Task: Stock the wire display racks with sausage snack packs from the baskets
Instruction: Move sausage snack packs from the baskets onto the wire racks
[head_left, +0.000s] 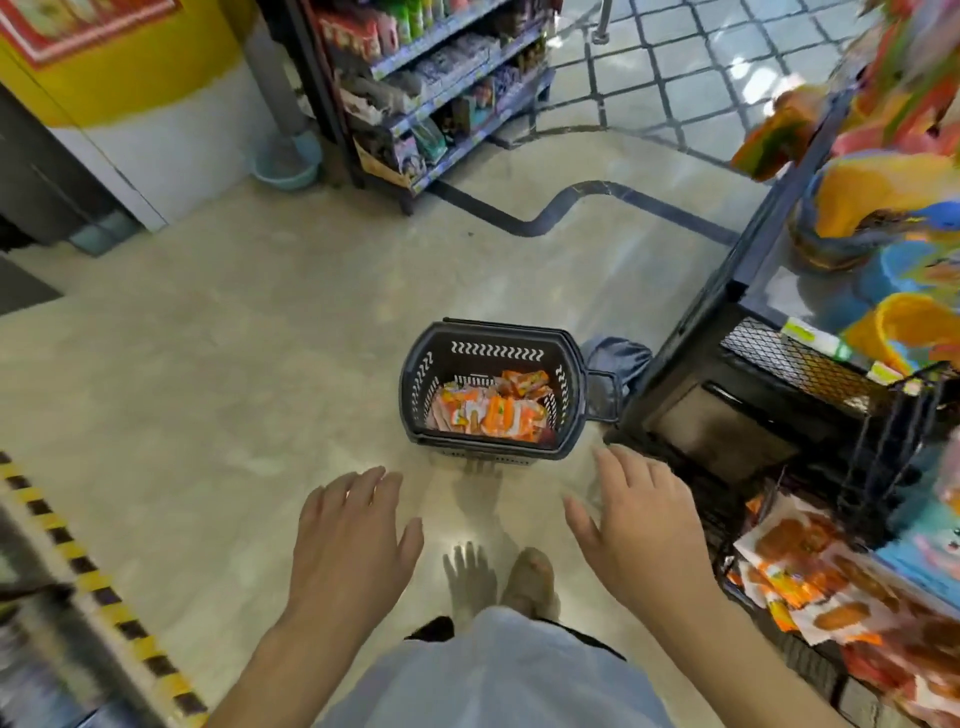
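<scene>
A dark plastic basket (571, 395) stands on the floor ahead of me, holding several orange and white sausage snack packs (491, 413). My left hand (350, 545) and my right hand (641, 530) hover palm down, fingers spread, a little short of the basket and hold nothing. At the right a black wire display rack (883, 441) holds more orange sausage packs (810, 571) in its lower part.
A black display stand (727, 364) with colourful toys rises at the right. A shelf unit of goods (441, 93) stands at the back. A blue basin (285, 166) sits by a pipe. A yellow-black striped edge (104, 597) runs at the lower left. My foot (530, 582) is on the open floor.
</scene>
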